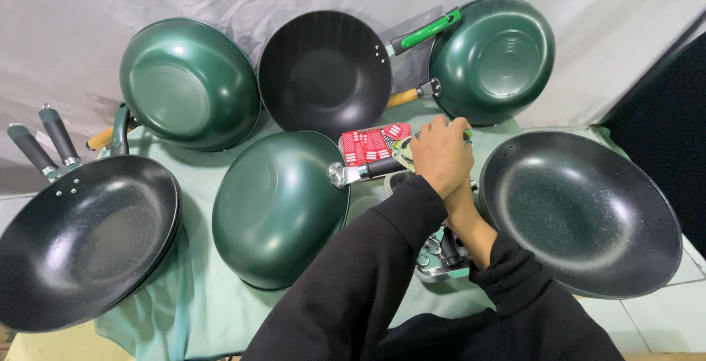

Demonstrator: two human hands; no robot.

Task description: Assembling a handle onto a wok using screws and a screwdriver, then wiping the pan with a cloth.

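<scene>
With the left hand [440, 156] closed over the black handle [379, 168] of the upturned green wok [279, 206] mid-table and the right hand hidden beneath it, grip unclear, any swing risks striking the crowded neighbouring black wok [585, 210], since open room lies only toward the near edge.

Right hand [462, 192]: mostly hidden under left hand [440, 154]; only wrist shows, grip cannot be told.
Wok handle [375, 168]: far end covered by left hand.
Red card [371, 143]: lower right edge hidden behind hand and handle.
Metal thing [440, 258]: mostly behind sleeves; kind unclear.
Left pan stack [81, 240]: cut off by left edge; count unclear.
Right pan [585, 210]: handle not visible.
</scene>
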